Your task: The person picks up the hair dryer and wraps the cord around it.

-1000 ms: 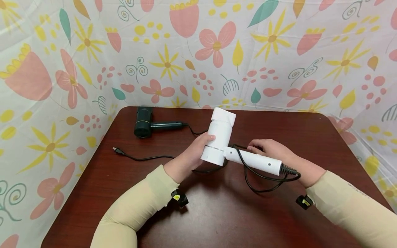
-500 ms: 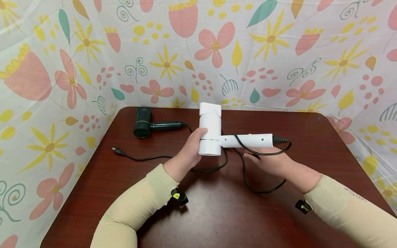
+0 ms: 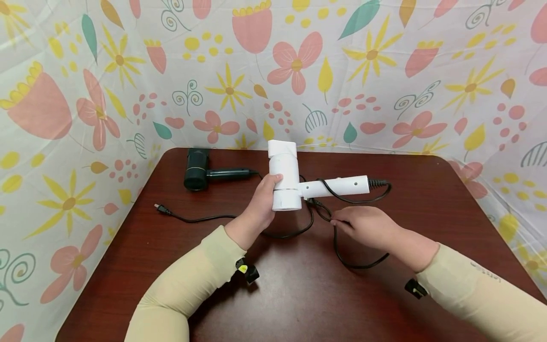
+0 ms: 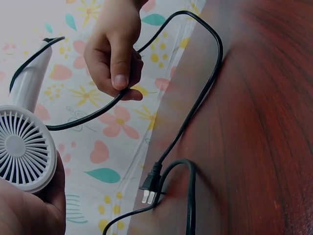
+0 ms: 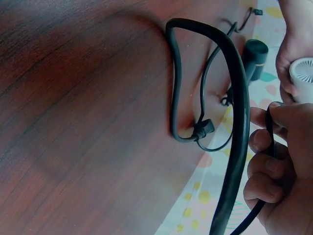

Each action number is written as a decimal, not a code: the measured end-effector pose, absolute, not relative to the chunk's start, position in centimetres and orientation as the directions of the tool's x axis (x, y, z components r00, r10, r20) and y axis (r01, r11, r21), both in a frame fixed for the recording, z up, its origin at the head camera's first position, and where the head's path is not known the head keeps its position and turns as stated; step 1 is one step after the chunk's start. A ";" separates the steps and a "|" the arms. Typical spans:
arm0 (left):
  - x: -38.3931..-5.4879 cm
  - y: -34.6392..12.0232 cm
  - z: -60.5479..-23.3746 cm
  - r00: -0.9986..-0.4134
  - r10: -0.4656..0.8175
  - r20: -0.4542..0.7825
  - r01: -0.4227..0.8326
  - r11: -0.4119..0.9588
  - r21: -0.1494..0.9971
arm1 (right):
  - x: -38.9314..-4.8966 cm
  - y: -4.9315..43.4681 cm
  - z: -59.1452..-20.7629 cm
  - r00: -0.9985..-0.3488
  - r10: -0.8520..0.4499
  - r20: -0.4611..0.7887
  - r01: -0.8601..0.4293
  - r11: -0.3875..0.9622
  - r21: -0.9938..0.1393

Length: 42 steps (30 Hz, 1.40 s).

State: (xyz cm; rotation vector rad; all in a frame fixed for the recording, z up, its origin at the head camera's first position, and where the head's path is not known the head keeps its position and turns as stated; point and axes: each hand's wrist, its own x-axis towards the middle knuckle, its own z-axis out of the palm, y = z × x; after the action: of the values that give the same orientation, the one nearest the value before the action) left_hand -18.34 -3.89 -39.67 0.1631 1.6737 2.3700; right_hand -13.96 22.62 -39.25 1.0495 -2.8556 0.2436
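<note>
My left hand (image 3: 259,204) grips the barrel of a white hair dryer (image 3: 285,166), thumb across its side. The dryer is held above the table, handle pointing right and slightly up. Its round slotted vent (image 4: 17,147) faces the left wrist camera. The black cord (image 3: 363,267) leaves the handle's end, crosses over the handle and hangs in a loop. Right of the barrel and below the handle, my right hand (image 3: 367,225) pinches this cord between thumb and fingers, other fingers curled round it. A two-prong plug (image 4: 150,182) lies on the table in the left wrist view.
A dark green hair dryer (image 3: 196,171) lies at the table's back left. Its thin cord runs behind the white dryer, and a black plug (image 3: 162,208) lies at the left. Flowered cloth (image 3: 295,109) hangs behind the brown table (image 3: 290,294).
The white hair dryer has shifted left, and its handle has swung from sloping down to sloping slightly up. My right hand has come from behind the handle to below it, pinching the cord.
</note>
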 end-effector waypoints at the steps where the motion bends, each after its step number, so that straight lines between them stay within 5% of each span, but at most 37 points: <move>1: -18.4 -3.9 -39.7 -0.968 0.245 -0.043 -0.122 -0.316 0.941 | -13.9 22.5 -39.3 -0.756 -0.638 0.145 -0.653 0.749 -0.111; 20: -19.2 -4.1 -40.0 -0.994 0.099 -0.038 -0.065 -0.283 0.957 | -11.9 20.5 -38.3 -0.695 -0.696 0.179 -0.717 0.688 -0.111; 42: -19.3 -3.8 -40.2 -0.997 0.083 -0.001 -0.014 -0.152 0.988 | -10.9 19.2 -36.7 -0.600 -0.764 0.237 -0.795 0.603 -0.067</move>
State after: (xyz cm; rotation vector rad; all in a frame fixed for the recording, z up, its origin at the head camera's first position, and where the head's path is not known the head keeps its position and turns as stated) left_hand -19.25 -3.84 -40.24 0.0822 2.0029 2.3351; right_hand -10.93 19.24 -36.69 1.3002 -2.6443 0.2462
